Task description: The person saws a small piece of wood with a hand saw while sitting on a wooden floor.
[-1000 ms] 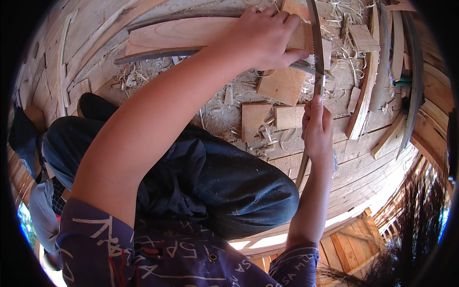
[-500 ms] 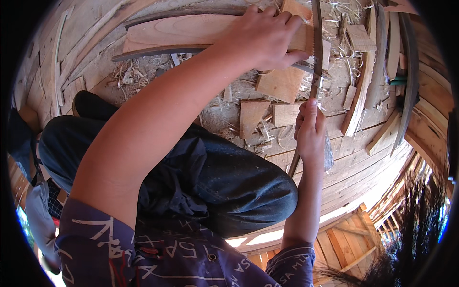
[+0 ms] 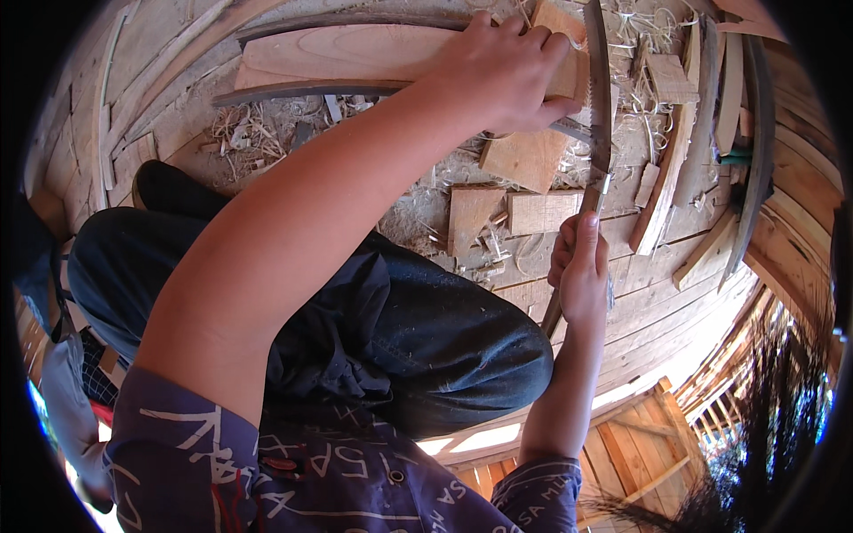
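Note:
My left hand [image 3: 508,78] presses on a pale wooden plank [image 3: 355,53] near its right end, fingers over the top and thumb at the near edge. Dark curved edges run along the plank's long sides. In my right hand [image 3: 582,262] is the handle of a handsaw, its thumb lying along the top. The narrow saw blade [image 3: 602,98] stretches away from me across the plank's right end, just right of my left fingers, with its teeth facing left. Part of the handle is hidden in my fist and beside my knee.
Small wood blocks [image 3: 544,213] and curled shavings [image 3: 244,138] litter the plank floor before my folded legs. Long strips of wood [image 3: 666,178] lie to the right, more along the left. A person's sleeve [image 3: 67,391] shows at the left edge.
My right hand has pulled the saw back toward me, and its blade has shifted slightly right. My left hand stays on the plank, which has moved slightly right in the picture.

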### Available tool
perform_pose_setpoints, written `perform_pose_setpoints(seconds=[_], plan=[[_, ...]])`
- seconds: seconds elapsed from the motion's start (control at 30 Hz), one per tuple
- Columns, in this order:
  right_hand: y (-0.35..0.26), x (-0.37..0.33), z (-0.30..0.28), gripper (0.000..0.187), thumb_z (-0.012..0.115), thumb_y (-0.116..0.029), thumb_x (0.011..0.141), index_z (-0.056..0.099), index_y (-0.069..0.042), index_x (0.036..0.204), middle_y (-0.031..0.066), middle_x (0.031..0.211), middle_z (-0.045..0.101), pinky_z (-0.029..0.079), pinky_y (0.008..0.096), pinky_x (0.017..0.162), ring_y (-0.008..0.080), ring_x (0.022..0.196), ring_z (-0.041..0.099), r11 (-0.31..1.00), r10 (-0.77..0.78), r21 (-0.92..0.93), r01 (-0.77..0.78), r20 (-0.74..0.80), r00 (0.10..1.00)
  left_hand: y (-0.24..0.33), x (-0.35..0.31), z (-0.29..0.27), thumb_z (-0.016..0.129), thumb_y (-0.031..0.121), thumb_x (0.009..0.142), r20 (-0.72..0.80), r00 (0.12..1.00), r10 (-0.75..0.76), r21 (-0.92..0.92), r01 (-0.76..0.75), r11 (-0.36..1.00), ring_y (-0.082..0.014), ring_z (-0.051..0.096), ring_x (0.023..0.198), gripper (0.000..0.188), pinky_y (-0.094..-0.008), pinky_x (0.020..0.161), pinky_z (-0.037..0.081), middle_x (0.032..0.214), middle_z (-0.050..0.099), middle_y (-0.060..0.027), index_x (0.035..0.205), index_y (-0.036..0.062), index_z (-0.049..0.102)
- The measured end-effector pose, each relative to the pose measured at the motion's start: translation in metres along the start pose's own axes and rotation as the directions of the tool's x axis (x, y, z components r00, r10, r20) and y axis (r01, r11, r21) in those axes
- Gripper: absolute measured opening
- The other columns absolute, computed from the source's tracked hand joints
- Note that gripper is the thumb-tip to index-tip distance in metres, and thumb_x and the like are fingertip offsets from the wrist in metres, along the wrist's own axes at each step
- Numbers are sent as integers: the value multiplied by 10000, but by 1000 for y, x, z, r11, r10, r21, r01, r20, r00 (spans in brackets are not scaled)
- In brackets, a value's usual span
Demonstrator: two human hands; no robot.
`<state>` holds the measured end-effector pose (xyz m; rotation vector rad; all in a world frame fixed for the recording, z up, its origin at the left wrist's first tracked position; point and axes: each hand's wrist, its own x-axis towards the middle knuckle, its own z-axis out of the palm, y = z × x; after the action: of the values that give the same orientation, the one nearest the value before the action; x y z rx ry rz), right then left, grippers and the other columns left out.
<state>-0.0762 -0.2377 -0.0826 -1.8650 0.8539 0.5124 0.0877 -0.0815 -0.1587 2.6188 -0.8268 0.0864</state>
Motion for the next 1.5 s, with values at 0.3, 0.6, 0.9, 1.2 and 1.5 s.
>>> perform_pose_setpoints(seconds=[0.3, 0.6, 0.9, 1.2, 1.5], plan=[[57, -48, -22, 473, 351, -513, 1037, 469, -90, 861, -70, 621, 326, 196, 203, 417, 20, 486, 268, 999, -51, 8, 51, -2, 999, -2, 21, -50, 445, 552, 967, 416, 909, -22, -143, 89, 986, -368, 560, 1194, 720, -520, 1011, 423, 1305, 542, -290, 1319, -76, 431], [34, 0, -5, 525, 334, -531, 1038, 461, -96, 773, -57, 589, 337, 227, 217, 401, 31, 459, 283, 996, -90, -7, 90, -23, 996, 4, 19, -39, 470, 547, 954, 270, 962, -39, -113, 72, 991, -375, 564, 1186, 705, -536, 1006, 417, 1268, 563, -293, 1291, -71, 450], [40, -19, -17, 559, 338, -546, 1031, 501, -64, 800, -62, 578, 346, 221, 220, 403, 26, 458, 287, 980, -161, -122, 158, -15, 987, 1, 20, -37, 475, 551, 950, 291, 956, -24, -114, 60, 992, -379, 575, 1167, 705, -529, 977, 434, 1229, 586, -297, 1267, -79, 461], [14, 19, -3, 586, 317, -539, 1037, 465, -82, 703, -41, 546, 349, 258, 255, 415, 58, 451, 318, 965, -216, -167, 203, -63, 974, 7, 23, -26, 484, 563, 941, 253, 967, -19, -82, 41, 996, -400, 546, 1197, 720, -547, 1004, 413, 1248, 569, -308, 1261, -81, 461], [42, -11, -9, 581, 307, -522, 1044, 508, -67, 745, -53, 545, 348, 234, 235, 402, 40, 453, 303, 975, -187, -128, 179, -52, 981, 2, 28, -23, 480, 579, 940, 345, 938, -35, -64, 60, 996, -400, 567, 1163, 731, -545, 967, 441, 1235, 566, -317, 1244, -85, 465]])
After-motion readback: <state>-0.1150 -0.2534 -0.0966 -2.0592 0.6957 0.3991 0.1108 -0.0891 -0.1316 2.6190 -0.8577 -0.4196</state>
